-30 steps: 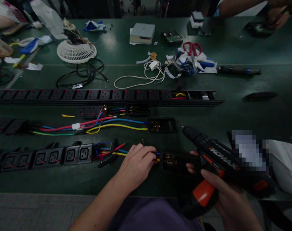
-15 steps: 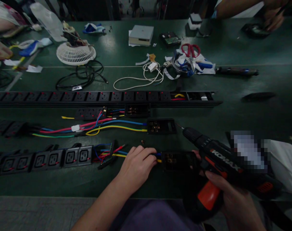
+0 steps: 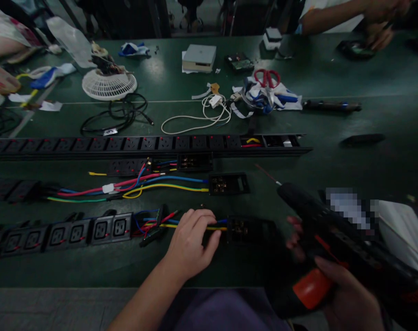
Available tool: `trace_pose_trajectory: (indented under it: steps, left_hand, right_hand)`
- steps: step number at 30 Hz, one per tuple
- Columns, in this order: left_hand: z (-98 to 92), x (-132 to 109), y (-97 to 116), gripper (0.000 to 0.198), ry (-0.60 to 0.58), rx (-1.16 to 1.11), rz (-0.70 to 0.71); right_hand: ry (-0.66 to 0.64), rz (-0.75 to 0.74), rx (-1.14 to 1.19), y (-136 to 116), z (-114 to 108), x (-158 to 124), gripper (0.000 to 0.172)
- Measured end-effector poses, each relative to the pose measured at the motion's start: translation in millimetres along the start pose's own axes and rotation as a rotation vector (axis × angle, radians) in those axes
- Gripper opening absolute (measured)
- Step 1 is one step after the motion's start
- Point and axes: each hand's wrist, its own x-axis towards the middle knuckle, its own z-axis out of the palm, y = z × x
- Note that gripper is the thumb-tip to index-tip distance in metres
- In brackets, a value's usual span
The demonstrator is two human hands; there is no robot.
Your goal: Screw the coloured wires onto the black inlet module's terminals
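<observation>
Right hand point(image 3: 350, 294) is wrapped round the handle of a black-and-orange power drill point(image 3: 350, 246), fingertips showing at the far side of it; the thin bit point(image 3: 266, 173) points up and leftward, its tip apart from every terminal box. Left hand point(image 3: 191, 241) lies palm down over blue and yellow wires, fingers loosely curled, thumb parted from the index finger with a yellow wire point(image 3: 217, 228) visible in the gap; cannot tell whether the hidden fingertips grip anything. These wires enter the left end of the nearest terminal box point(image 3: 259, 230), which lies on the green table point(image 3: 91, 272) between the two hands, brass terminals facing up. To the left, a black socket strip point(image 3: 67, 234) lies with wires at its right end. Beyond is a second terminal box point(image 3: 234, 185), also wired, and farther back a long socket rail point(image 3: 146, 151) spans the left and centre
</observation>
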Motion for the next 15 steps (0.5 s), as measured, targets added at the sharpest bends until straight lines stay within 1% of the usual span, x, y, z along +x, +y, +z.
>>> trace_pose_trajectory:
  steps: [2,3,5,6,8,9,10,12,15]
  left_hand:
    - [-3.2,0,1,0.013,0.029,-0.038,-0.024]
    - [-4.2,0,1,0.012,0.038,-0.056,-0.031]
    - [-4.9,-1,0,0.014,0.057,-0.104,-0.034]
    - [-4.7,-2,-1,0.015,0.072,-0.132,-0.035]
    - [-3.9,-3,-2,0.02,0.116,-0.188,-0.057]
    - [-3.7,-4,-3,0.022,0.142,-0.213,-0.086]
    - [-4.0,-4,-3,0.023,0.166,-0.236,-0.124]
    - [-5.7,-6,-1,0.022,0.196,-0.283,-0.223]
    - [-9.5,-10,7,0.02,0.18,-0.378,-0.372]
  right_hand:
    - [-0.064,0.012,0.098,-12,-6,-5,0.062]
    - [-0.043,0.019,0.146,-17,-9,-8,0.062]
    - [0.06,0.081,0.239,-24,-18,-13,0.061]
    - [0.061,0.115,0.273,-25,-21,-15,0.065]
    - [-0.017,0.096,0.357,-24,-26,-16,0.069]
    - [-0.055,0.087,0.36,-22,-26,-16,0.07]
    - [-0.083,0.068,0.337,-20,-26,-16,0.07]
    - [-0.095,0.034,0.218,-16,-25,-17,0.069]
    - [-0.086,-0.035,0.039,-10,-28,-19,0.066]
